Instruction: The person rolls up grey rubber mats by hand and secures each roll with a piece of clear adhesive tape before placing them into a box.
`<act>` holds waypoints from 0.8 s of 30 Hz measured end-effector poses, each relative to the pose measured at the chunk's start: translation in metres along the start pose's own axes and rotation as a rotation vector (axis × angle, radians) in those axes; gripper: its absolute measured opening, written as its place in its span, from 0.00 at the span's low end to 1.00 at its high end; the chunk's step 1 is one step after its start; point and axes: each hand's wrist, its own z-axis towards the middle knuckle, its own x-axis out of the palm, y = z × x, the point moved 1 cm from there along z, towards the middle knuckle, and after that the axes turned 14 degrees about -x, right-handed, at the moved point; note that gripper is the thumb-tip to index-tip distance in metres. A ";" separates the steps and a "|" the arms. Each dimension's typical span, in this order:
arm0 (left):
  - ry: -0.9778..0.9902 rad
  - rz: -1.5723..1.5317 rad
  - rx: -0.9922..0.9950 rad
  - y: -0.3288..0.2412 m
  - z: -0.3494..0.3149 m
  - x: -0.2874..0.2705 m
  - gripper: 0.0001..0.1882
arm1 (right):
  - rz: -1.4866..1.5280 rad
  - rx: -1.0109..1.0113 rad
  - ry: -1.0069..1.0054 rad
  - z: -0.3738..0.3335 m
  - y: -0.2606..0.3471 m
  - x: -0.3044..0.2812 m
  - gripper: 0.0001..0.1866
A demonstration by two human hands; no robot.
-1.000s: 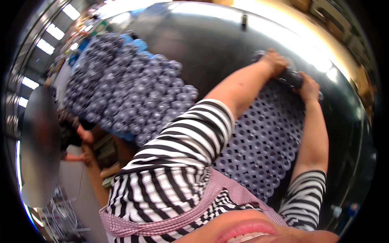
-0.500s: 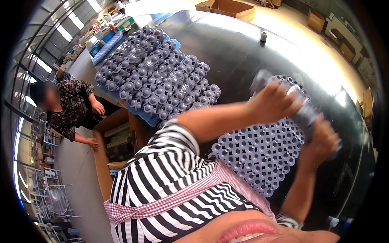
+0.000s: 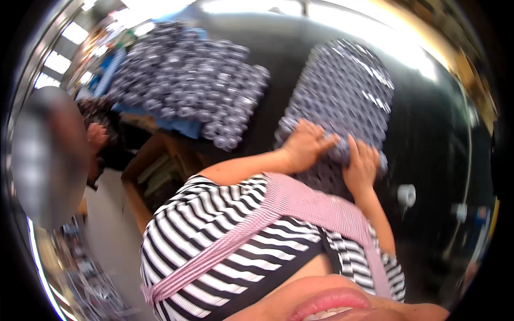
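A long grey-purple mat [image 3: 342,88], covered in round suction cups and looking like a bath mat, lies on the dark table. My left hand [image 3: 308,144] rests over a raised fold or roll across its near part, thumb pointing right. On the right end of that same ridge is my right hand [image 3: 363,165], fingers pointing away from me. Both hands grip the ridge, with their thumbs close together. Motion blurs the finger edges, and my palms hide part of the fold. Nearer to me, the mat's darker end shows between my arms.
Several similar mats [image 3: 187,80] are piled at the left on blue material [image 3: 184,127]. Below the pile stands an open cardboard box [image 3: 140,184]. A person's hand [image 3: 96,136] shows at far left. A small white object [image 3: 407,195] sits right of my right hand.
My hands have come down from above the mat, where they held a bunched part, to its near portion. The mat now stretches out beyond them. The head view has shifted.
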 end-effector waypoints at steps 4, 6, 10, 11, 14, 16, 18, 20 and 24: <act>-0.031 0.104 -0.115 -0.004 -0.012 0.010 0.33 | 0.320 -0.039 0.069 0.000 -0.007 -0.021 0.49; 0.012 0.080 -0.191 -0.001 -0.018 0.011 0.37 | 0.516 0.049 -0.192 -0.019 -0.039 -0.031 0.45; -0.012 0.094 -0.140 -0.007 -0.020 0.014 0.40 | 0.197 0.610 -0.393 -0.108 -0.151 -0.088 0.28; -0.014 0.092 -0.138 -0.004 -0.021 0.014 0.40 | 0.102 0.817 -0.270 -0.129 -0.166 -0.097 0.27; -0.009 0.081 -0.119 -0.006 -0.017 0.018 0.40 | 0.335 0.951 0.029 -0.185 -0.209 -0.102 0.30; -0.022 0.086 -0.114 -0.001 -0.018 0.014 0.40 | 0.505 0.861 0.237 -0.178 -0.214 -0.074 0.31; -0.052 0.092 -0.094 -0.001 -0.018 0.011 0.40 | 0.608 0.881 0.204 -0.183 -0.224 -0.054 0.28; -0.072 0.103 -0.089 -0.004 -0.019 0.010 0.41 | 0.370 0.992 0.380 -0.184 -0.230 -0.043 0.20; -0.053 0.030 -0.094 -0.007 -0.020 0.013 0.41 | 0.835 1.208 -0.054 -0.206 -0.238 -0.021 0.16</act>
